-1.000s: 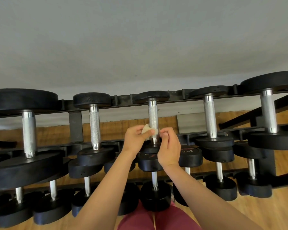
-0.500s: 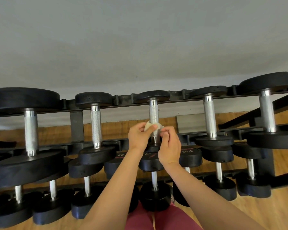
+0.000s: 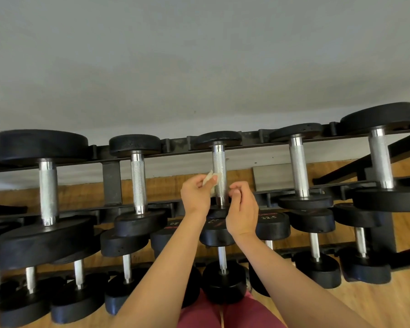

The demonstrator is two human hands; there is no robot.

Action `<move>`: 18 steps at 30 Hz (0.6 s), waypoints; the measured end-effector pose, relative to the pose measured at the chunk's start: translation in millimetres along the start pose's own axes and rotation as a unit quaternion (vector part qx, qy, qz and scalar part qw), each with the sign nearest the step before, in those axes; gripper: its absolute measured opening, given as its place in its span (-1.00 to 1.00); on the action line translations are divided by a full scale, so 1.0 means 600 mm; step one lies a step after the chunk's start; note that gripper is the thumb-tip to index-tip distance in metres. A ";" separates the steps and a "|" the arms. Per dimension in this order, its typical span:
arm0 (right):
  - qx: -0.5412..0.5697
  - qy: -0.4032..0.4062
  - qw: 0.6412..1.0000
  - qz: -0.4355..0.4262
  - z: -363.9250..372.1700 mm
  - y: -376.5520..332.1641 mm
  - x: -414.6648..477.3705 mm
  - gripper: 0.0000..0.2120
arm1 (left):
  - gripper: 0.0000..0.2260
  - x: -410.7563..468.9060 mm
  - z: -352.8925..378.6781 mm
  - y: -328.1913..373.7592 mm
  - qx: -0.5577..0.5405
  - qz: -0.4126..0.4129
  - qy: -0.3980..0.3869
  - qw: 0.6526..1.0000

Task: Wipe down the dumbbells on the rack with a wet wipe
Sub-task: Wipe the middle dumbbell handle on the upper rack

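Centre frame: right hand [image 3: 242,209] curled just right of the handle's [image 3: 219,166] lower end, can't tell if it grips anything. Left hand [image 3: 195,194] pinches the wet wipe [image 3: 210,179] against the handle's left side. Dumbbell sits on the rack's [image 3: 175,150] top row, its handle running straight up-frame from both hands.

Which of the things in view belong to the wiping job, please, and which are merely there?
Part of the job:
- wipe, pinched in the left hand at the handle of the middle dumbbell
- right hand, beside that handle
- other dumbbells
- rack

Merely there:
- wall
- floor
- grey plate behind the rack
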State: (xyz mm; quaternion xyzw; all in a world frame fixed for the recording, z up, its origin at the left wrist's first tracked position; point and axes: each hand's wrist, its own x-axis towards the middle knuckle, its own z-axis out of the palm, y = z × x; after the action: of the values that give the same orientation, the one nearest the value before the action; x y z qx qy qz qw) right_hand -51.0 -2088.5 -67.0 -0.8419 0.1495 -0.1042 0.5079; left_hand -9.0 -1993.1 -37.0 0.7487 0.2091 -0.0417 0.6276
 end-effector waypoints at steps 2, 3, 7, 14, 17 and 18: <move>-0.002 -0.003 1.000 0.001 0.000 -0.001 0.000 -0.67 | -0.87 0.003 0.002 0.003 -0.014 -0.013 -0.009 1.000; -0.003 -0.003 1.000 0.002 0.000 -0.002 0.000 -0.67 | -0.89 0.008 0.006 0.011 -0.022 -0.023 -0.018 0.999; -0.007 -0.002 1.000 -0.005 0.000 -0.002 0.001 -0.68 | -0.91 0.030 0.021 0.031 -0.043 -0.053 -0.008 0.998; -0.003 -0.003 1.000 -0.010 0.000 0.001 0.001 -0.68 | -0.93 0.027 0.026 0.024 -0.090 -0.056 0.000 0.994; -0.006 -0.003 1.000 -0.017 -0.001 0.000 0.000 -0.68 | -0.93 0.037 0.037 0.037 -0.086 -0.063 -0.018 0.994; -0.006 -0.004 1.000 -0.015 -0.001 0.001 0.000 -0.68 | -0.92 0.038 0.039 0.036 -0.087 -0.060 -0.006 0.994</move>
State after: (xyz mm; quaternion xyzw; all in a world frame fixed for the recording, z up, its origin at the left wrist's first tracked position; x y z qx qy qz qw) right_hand -51.2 -2089.3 -66.9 -0.8475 0.1352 -0.1078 0.5018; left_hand 24.2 -2012.2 -29.0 0.6770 0.2525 -0.0651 0.6883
